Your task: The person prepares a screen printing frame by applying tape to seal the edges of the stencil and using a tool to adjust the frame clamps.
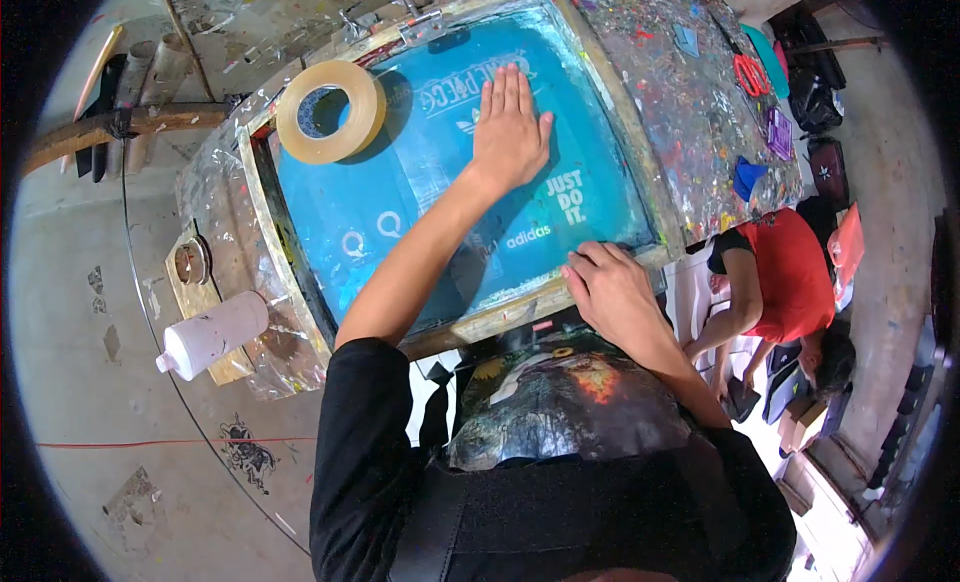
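Note:
A screen-printing frame (652,172) with a wooden rim and blue mesh lies on the paint-spattered table, its mesh bearing several pale logo and lettering stencils. My left hand (512,132) is pressed flat on the mesh right of its middle, fingers straight and close together, holding nothing. My right hand (612,290) rests over the frame's near right rim, fingers loosely bent, with nothing seen in it. A large roll of clear yellowish tape (362,112) lies flat at the mesh's far left corner. Metal hinge clamps (422,27) sit along the frame's far edge.
On the left are a pinkish-white squeeze bottle (218,332) lying on its side and a small tape roll (190,261). Red scissors (751,75), a purple plastic piece (778,132) and a blue scrap (747,178) lie far right. Another person in red (790,277) bends nearby.

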`<move>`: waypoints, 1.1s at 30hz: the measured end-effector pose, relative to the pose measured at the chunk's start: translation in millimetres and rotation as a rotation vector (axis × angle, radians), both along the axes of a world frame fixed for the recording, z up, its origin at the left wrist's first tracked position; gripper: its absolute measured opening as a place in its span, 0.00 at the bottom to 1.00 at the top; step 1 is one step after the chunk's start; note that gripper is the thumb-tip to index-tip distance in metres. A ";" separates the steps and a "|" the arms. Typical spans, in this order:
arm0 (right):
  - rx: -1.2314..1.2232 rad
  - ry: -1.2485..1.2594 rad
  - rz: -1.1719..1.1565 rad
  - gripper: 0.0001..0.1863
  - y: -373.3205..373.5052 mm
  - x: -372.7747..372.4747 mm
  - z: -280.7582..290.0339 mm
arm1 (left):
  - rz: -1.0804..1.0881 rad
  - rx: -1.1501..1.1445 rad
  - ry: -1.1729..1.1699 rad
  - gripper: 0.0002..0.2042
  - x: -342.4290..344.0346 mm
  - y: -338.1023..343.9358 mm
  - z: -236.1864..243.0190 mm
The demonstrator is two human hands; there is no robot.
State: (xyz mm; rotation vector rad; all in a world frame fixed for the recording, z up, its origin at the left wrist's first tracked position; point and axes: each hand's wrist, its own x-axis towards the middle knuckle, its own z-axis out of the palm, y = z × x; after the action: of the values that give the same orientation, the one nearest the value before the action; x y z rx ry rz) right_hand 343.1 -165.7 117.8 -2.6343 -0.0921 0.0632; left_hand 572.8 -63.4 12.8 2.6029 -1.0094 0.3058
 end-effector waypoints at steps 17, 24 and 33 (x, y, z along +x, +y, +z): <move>-0.037 -0.203 0.342 0.12 -9.3 142.3 36.2 | 0.002 -0.066 0.179 0.32 29.6 17.4 7.4; 1.518 0.167 0.301 0.27 13.5 320.3 16.3 | 0.162 -0.243 -0.203 0.21 7.6 156.5 97.7; 2.090 0.146 0.033 0.47 -98.1 260.3 7.9 | 0.308 -0.116 -0.040 0.32 17.9 178.9 66.1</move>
State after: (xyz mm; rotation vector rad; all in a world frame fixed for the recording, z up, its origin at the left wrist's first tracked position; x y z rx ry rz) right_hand 603.4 -263.8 125.7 -0.5384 -0.0711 0.0897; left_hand 590.7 115.5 78.9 2.6495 -0.5797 0.4770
